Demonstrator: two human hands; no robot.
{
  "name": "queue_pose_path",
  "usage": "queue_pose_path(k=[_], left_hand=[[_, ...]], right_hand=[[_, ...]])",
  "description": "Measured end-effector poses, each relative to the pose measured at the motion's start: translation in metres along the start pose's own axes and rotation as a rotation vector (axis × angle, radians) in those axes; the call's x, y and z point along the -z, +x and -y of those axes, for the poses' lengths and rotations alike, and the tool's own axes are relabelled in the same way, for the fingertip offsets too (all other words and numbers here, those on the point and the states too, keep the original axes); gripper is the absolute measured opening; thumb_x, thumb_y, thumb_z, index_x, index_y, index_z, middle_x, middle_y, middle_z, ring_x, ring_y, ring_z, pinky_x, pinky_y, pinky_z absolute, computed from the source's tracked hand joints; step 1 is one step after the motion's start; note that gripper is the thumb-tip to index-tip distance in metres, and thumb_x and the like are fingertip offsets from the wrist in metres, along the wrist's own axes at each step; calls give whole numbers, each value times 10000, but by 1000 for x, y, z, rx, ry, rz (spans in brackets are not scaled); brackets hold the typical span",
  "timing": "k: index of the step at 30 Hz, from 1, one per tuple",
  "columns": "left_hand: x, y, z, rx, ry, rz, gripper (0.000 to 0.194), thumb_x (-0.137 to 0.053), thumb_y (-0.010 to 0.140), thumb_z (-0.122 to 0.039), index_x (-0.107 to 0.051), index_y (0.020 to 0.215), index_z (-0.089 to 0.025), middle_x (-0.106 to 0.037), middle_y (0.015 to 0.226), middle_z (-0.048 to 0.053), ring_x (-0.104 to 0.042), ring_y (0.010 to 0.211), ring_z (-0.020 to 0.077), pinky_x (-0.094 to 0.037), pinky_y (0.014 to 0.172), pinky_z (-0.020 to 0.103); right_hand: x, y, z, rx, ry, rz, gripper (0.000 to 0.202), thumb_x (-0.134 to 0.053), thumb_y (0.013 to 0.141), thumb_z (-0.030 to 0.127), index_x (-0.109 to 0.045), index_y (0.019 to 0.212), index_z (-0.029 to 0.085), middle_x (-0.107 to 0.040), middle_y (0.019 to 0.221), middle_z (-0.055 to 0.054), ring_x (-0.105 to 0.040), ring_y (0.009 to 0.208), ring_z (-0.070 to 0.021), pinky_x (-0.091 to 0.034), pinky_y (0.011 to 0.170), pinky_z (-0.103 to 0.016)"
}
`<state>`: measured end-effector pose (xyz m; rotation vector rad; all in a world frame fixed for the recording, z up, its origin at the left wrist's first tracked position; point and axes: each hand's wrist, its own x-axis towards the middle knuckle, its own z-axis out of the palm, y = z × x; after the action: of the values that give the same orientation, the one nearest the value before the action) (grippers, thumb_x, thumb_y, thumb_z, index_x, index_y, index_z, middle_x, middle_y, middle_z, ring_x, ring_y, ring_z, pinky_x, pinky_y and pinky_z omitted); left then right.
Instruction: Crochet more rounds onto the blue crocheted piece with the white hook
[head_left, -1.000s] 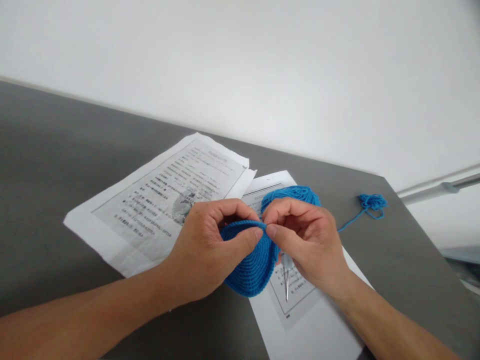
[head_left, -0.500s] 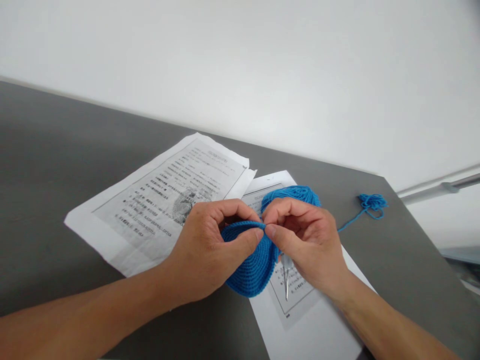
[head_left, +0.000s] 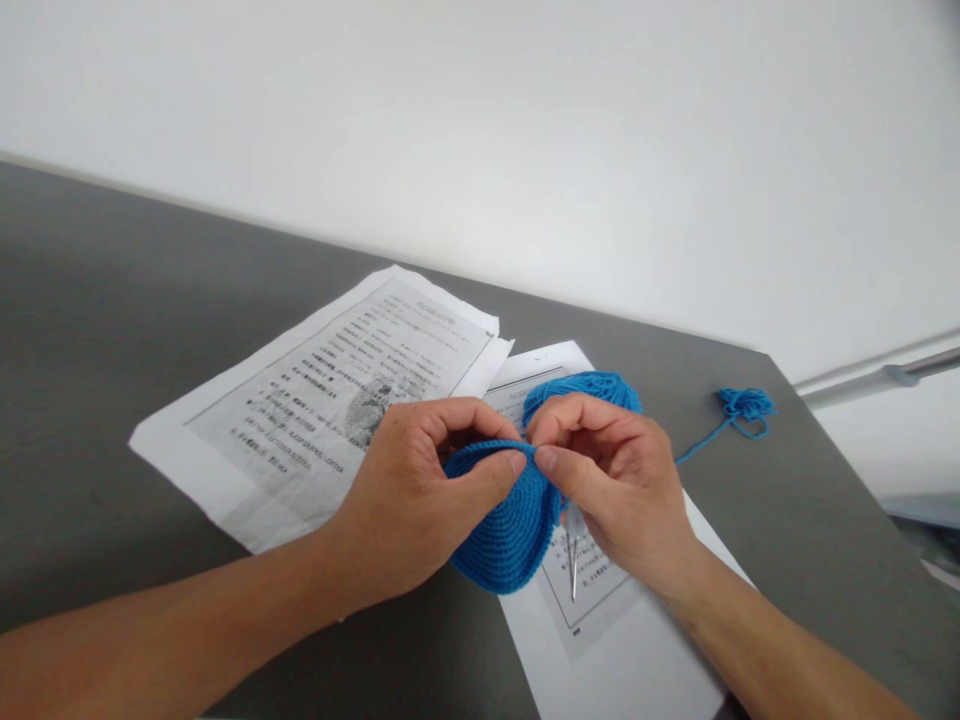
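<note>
Table (head_left: 112, 300), dark grey, plain-topped: set beneath both hands and spread to either side, its far edge slanted beyond them. Wall (head_left: 525, 150), white and unmarked: set behind that edge. Rail (head_left: 922, 365), grey: seen past the table's edge, well to the right of the hands. Blue crocheted piece (head_left: 506, 545), round and cupped: held up in front, between the hands, its upper rim pinched by the thumb and forefinger of the left hand (head_left: 420, 500) and, just beside, by those of the right hand (head_left: 619, 475). Printed sheet (head_left: 247, 400), creased: laid beyond the left hand. Second sheet (head_left: 607, 670): laid under the right hand, a thin metal tool (head_left: 574, 575) (its upper part hidden) placed on it. Yarn bundle (head_left: 592, 385), blue: placed just behind the right hand. Small yarn tangle (head_left: 746, 404), blue, with a trailing strand: left on the table, right of the right hand.
</note>
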<state>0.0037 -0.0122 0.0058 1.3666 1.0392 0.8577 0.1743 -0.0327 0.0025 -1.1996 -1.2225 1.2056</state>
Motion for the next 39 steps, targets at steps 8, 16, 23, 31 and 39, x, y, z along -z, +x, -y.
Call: queue_pose_path(k=[8,16,23,31,39], left_hand=[[-1,1,0,6,4,-2,60,-699,758,-193,-739,732,-157,-674,637,-43,-562,601,87,-447,559,173],[-1,0,0,-6,16,4,64,-691,761,-178,-746,732,-163,-685,648,-46,-576,616,86,-449,575,169],[0,0,2,-16,-20,-1,69,-694,765,-184,-757,747,-163,-682,647,-43,-567,612,87,-453,567,169],[-1,-1,1,-1,-31,-18,90,-694,761,-202,-748,700,-166,-651,598,-51,-534,570,78,-439,534,161],[-1,0,1,-29,11,-20,108,-674,774,-193,-750,700,-171,-642,594,-58,-525,570,71,-429,535,148]], right_hand=[[2,0,-3,28,16,12,83,-744,728,176,-668,698,192,-579,545,49,-493,423,-79,-394,373,-192],[1,1,-1,53,-33,-1,70,-734,714,156,-677,687,186,-585,567,35,-496,471,-85,-406,399,-198],[-1,0,0,32,32,-17,81,-723,707,170,-659,661,190,-560,515,57,-486,404,-74,-408,353,-182],[1,-2,-3,-69,121,18,94,-746,704,160,-660,675,184,-575,512,68,-483,375,-54,-431,342,-156],[0,0,-3,-98,150,39,114,-768,680,133,-662,676,176,-580,506,66,-481,360,-51,-439,336,-151]])
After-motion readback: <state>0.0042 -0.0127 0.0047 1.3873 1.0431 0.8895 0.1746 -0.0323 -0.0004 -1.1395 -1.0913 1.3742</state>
